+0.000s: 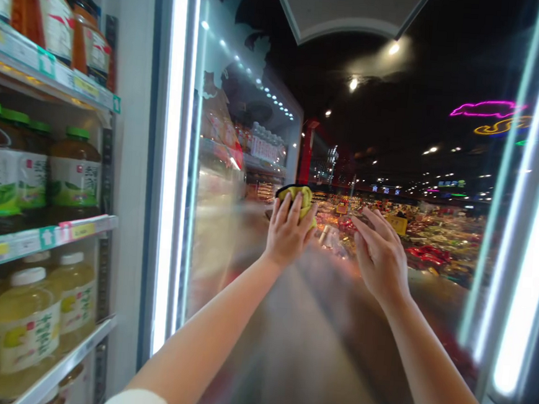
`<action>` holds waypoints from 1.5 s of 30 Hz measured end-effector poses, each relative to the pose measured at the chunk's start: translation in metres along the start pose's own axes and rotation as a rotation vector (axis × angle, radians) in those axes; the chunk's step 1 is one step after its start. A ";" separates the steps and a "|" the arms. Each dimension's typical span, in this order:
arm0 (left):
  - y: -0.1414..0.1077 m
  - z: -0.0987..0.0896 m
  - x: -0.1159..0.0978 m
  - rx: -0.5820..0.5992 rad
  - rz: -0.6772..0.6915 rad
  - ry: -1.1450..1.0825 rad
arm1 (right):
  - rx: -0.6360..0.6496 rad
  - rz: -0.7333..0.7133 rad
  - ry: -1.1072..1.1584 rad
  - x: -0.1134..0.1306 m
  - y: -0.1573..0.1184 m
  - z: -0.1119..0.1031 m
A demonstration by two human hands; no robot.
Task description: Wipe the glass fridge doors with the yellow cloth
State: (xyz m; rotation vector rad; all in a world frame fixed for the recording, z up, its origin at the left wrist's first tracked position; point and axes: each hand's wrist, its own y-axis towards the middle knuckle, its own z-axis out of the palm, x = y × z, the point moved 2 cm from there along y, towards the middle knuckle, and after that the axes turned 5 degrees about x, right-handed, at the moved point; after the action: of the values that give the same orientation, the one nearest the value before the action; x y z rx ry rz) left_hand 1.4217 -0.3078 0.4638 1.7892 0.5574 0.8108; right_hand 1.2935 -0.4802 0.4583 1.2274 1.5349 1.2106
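Green-capped bottles [74,174]: left of the left grip, on the middle shelf, labels reading 绿茶 in big dark characters.
White-capped bottles [26,332]: lower left of the left grip, pale yellow drink, Chinese characters I can't fully make out.
Price strips [83,231]: along the shelf edges, also left of the left grip, print too small for me to read.
Left hand [288,231]: grip closed down over a bunched cloth [305,198], fingers stretched across it against the glass door [323,349].
Right hand [383,254]: grip loosely open with nothing in it, just right of the left; whether it touches the glass I can't tell.
Cloth: under the left grip, soft, crumpled, yellow with a dark edge.
Door: smooth, shiny glass behind both grips.
Light tubes: long, straight, white, one left [172,157] and another right [526,297] of the grips.
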 end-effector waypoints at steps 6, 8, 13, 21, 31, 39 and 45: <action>0.030 -0.002 0.020 0.018 0.005 0.011 | 0.094 -0.102 -0.117 0.014 0.016 0.027; 0.022 -0.008 0.041 -0.038 -0.121 0.036 | 0.120 -0.133 -0.136 0.017 0.014 0.032; -0.027 -0.006 0.045 -0.047 -0.112 0.076 | 0.177 -0.171 -0.139 0.026 0.004 0.048; -0.002 -0.018 0.077 0.040 -0.101 0.069 | 0.204 -0.234 -0.125 0.058 0.019 0.071; -0.045 -0.021 0.082 0.043 0.083 0.100 | 0.189 -0.251 -0.184 0.081 0.010 0.088; -0.035 -0.034 0.139 -0.089 -0.252 0.065 | 0.157 -0.281 -0.187 0.090 0.005 0.088; -0.051 -0.030 0.136 -0.019 -0.073 0.055 | 0.147 -0.304 -0.179 0.096 0.003 0.090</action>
State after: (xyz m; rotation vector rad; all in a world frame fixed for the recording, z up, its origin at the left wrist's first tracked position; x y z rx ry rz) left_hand 1.4897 -0.1767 0.4583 1.7238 0.6451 0.8144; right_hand 1.3611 -0.3691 0.4402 1.1132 1.6268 0.7828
